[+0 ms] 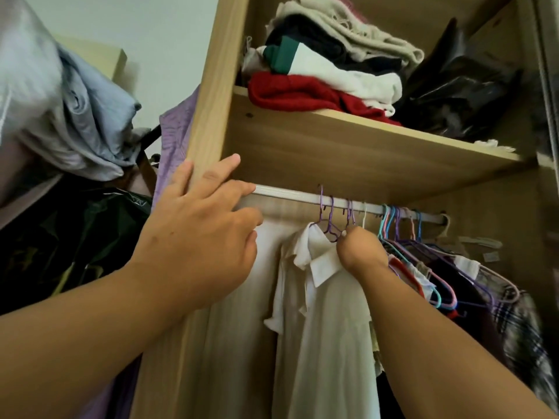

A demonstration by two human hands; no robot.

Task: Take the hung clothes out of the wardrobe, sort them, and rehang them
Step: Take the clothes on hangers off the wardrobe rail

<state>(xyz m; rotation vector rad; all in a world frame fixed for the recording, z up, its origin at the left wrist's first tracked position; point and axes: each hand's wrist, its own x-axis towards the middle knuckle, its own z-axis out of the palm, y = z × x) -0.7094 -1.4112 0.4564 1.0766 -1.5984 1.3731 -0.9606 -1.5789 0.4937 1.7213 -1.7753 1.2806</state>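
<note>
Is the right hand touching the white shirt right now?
Touching. Head view: the right hand presses against the collar of the white shirt, fingers curled at the neck of a purple hanger under the rail.

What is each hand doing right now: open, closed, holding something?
Left hand: open, fingers resting on the wardrobe panel.
Right hand: gripping a purple hanger by the white shirt.

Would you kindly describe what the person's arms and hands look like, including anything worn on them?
Both arms are bare. The left hand and right hand wear no gloves, and the left forearm and right forearm show no sleeves within the frame. No watch or bracelet shows at either wrist, and no ring shows on the left hand. The right hand's fingers are hidden.
</note>
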